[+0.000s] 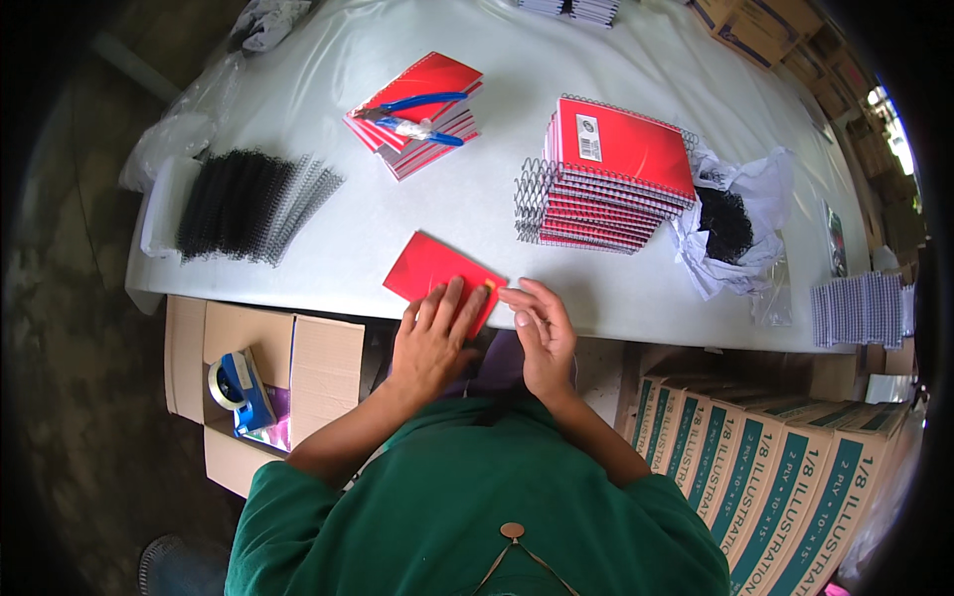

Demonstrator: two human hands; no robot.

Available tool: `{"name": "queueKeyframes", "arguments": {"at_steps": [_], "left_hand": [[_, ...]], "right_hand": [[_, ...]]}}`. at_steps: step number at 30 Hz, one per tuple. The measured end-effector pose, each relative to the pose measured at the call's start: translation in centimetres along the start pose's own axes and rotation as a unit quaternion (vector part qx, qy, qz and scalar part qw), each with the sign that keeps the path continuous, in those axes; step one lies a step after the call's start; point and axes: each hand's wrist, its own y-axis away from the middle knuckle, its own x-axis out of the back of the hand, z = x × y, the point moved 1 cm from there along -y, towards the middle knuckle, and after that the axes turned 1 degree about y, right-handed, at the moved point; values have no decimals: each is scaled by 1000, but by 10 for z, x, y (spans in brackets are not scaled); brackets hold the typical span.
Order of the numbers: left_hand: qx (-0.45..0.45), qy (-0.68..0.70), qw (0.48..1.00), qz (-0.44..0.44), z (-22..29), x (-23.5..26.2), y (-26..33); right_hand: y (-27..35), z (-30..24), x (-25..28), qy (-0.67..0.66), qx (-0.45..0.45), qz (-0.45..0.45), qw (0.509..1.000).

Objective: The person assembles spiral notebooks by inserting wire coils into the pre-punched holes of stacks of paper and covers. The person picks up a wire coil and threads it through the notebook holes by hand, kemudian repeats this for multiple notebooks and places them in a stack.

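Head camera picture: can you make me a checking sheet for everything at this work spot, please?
Surface: white-covered table, shiny and creased.
Work things: red booklet under the left hand; beyond it, blue-handled pliers on a red booklet pile, and a stack of coil-bound red notebooks.
Clutter: row of black coils and clear plastic at left; crumpled white paper around a dark tangle at right.
Hands: left flat on the booklet; right hand bent near its right end, touch unclear.
Cables: nothing seen.
Surroundings: open cardboard box with blue tape dispenser, lower left; row of cartons, lower right.
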Motion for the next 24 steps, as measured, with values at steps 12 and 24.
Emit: {"name": "queueKeyframes", "arguments": {"at_steps": [12,24], "left_hand": [[276,546,768,188,-78,40,-23],[216,-95,941,243,-212,29,-42]], "right_hand": [[-51,-21,-15,211,226,-112,944],[-86,18,-8,38,51,-228,972]]}}
